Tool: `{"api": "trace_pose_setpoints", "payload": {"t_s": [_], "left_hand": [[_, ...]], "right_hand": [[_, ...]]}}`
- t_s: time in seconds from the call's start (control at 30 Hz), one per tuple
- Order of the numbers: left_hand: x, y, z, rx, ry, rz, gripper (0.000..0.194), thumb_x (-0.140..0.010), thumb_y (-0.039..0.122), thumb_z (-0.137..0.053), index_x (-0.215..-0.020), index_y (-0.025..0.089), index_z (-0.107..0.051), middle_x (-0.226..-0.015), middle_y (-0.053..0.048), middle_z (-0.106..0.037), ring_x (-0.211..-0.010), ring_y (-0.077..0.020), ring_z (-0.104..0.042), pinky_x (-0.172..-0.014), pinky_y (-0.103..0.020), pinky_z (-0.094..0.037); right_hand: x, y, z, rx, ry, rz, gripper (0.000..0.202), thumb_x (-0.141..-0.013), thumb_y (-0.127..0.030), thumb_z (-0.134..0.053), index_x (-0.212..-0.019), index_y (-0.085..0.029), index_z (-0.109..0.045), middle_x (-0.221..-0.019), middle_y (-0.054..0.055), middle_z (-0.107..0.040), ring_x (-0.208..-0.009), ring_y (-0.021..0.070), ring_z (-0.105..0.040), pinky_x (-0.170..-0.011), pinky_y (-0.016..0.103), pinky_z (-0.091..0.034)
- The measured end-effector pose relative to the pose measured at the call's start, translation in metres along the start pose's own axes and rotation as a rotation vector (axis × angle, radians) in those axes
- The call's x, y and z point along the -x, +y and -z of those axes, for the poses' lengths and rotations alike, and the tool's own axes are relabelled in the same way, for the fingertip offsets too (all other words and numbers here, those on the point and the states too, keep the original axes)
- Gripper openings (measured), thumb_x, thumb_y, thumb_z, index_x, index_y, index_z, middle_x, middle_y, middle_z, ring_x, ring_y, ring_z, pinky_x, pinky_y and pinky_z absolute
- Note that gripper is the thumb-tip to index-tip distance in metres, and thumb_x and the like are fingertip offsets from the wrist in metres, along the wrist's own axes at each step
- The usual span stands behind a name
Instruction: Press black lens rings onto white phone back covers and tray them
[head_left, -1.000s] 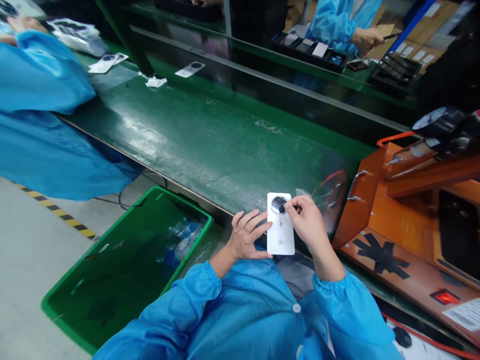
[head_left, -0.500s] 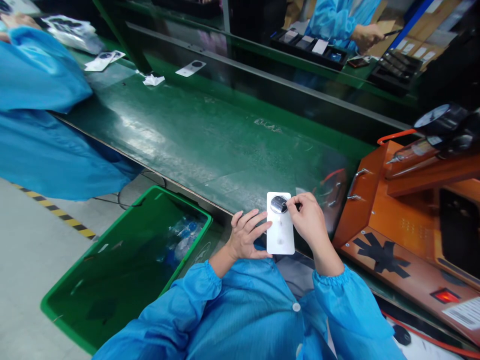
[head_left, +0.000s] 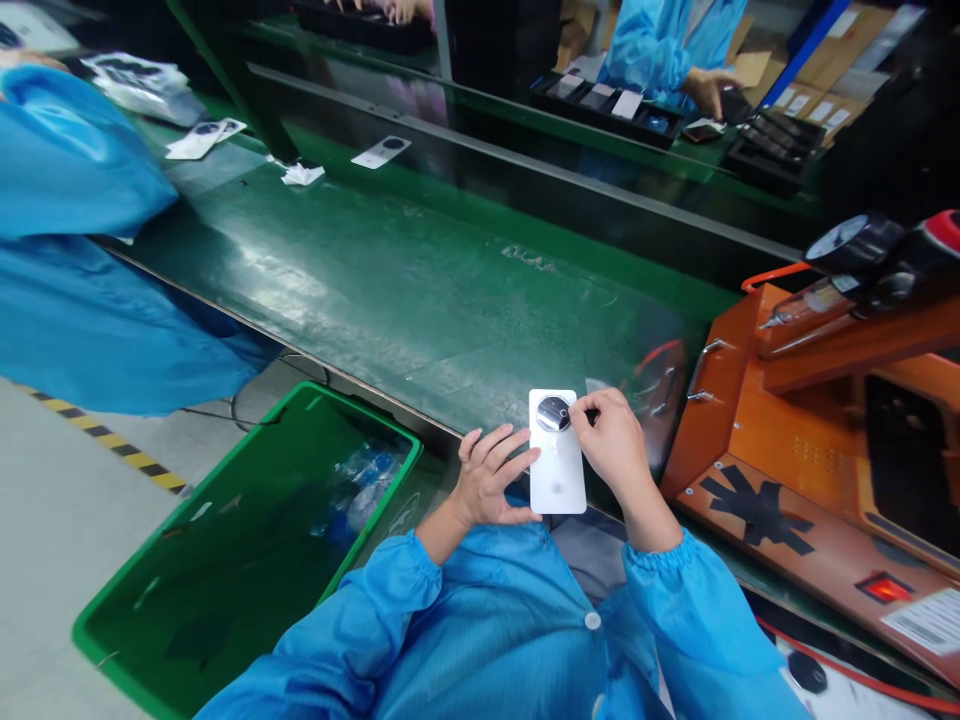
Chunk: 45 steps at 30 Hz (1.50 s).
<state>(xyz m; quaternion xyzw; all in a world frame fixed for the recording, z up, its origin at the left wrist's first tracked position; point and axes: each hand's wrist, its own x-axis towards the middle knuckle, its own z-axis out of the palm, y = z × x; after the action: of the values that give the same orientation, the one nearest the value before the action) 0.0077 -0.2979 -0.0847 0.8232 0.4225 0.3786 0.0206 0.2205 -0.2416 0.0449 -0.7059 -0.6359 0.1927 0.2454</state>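
A white phone-shaped panel (head_left: 557, 475) with a round, shiny camera area (head_left: 553, 413) near its top is upright in the view, by the bench's front edge. My left hand (head_left: 491, 478) holds it by the left side and lower left corner, fingers spread along the edge. At the upper right, my right hand (head_left: 611, 435) has thumb and forefinger pinched together at the rim of the camera area. Whatever lies between those fingertips is too small to make out.
An orange machine (head_left: 757, 460) with a gauge stands right on the green bench (head_left: 420, 270). A green bin (head_left: 225, 560) with clear plastic is below left. A person in blue (head_left: 90, 290) is at the left; another person's hand (head_left: 709, 90) works across the bench.
My hands and the white panel look almost unchanged, with the whole view shifted slightly. Across the bench, the other person's hand has moved a little left, now with a dark object.
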Motion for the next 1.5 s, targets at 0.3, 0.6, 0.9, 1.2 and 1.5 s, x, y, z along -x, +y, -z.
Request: {"api": "trace_pose_setpoints", "payload": {"t_s": [0.3, 0.6, 0.9, 1.2, 1.5], "left_hand": [[-0.002, 0.000, 0.000, -0.023, 0.028, -0.013, 0.087, -0.080, 0.093, -0.039, -0.138, 0.034, -0.065, -0.137, -0.007, -0.069, -0.132, -0.0329, -0.056, -0.122, -0.051, -0.017], [-0.008, 0.002, 0.002, 0.020, 0.119, -0.069, 0.081, -0.086, 0.086, -0.041, -0.137, 0.028, -0.066, -0.134, -0.010, -0.071, -0.133, -0.0310, -0.055, -0.122, -0.049, -0.016], [-0.018, 0.016, 0.016, 0.100, 0.093, 0.018, 0.080, -0.096, 0.080, -0.024, -0.137, 0.024, -0.064, -0.132, -0.013, -0.071, -0.134, -0.0316, -0.055, -0.119, -0.051, -0.020], [-0.018, -0.013, 0.027, 0.086, 0.126, -0.067, 0.087, -0.097, 0.075, -0.030, -0.157, 0.014, -0.042, -0.148, -0.025, -0.056, -0.133, -0.0411, -0.055, -0.111, -0.058, -0.032], [-0.017, -0.031, -0.005, -0.156, 0.318, -0.137, 0.056, -0.101, 0.056, -0.039, -0.140, 0.026, -0.065, -0.116, -0.010, -0.077, -0.101, -0.0293, -0.069, -0.091, -0.043, -0.041]], "right_hand": [[0.003, -0.005, 0.000, 0.047, 0.029, -0.007, 0.013, -0.086, -0.026, -0.059, -0.077, -0.023, -0.068, -0.100, 0.004, -0.067, -0.096, 0.0250, -0.065, -0.077, 0.036, -0.045], [0.007, 0.002, 0.001, 0.025, 0.136, 0.086, 0.014, -0.087, -0.033, -0.063, -0.091, -0.021, -0.070, -0.104, 0.008, -0.063, -0.100, 0.0286, -0.065, -0.085, 0.042, -0.054], [0.102, 0.002, 0.014, 0.261, -0.166, 0.582, 0.056, -0.091, -0.030, -0.071, -0.142, -0.016, -0.054, -0.148, 0.021, -0.057, -0.132, 0.0403, -0.057, -0.100, 0.057, -0.057], [0.162, 0.032, 0.069, 0.298, 0.449, 0.729, 0.034, -0.103, -0.016, -0.048, -0.133, -0.016, -0.066, -0.125, 0.013, -0.075, -0.133, 0.0288, -0.061, -0.096, 0.043, -0.063], [0.142, 0.146, 0.196, 0.412, 0.811, 0.267, 0.052, -0.098, -0.008, -0.049, -0.140, -0.034, -0.065, -0.134, 0.005, -0.071, -0.123, 0.0266, -0.069, -0.109, 0.050, -0.058]]}}
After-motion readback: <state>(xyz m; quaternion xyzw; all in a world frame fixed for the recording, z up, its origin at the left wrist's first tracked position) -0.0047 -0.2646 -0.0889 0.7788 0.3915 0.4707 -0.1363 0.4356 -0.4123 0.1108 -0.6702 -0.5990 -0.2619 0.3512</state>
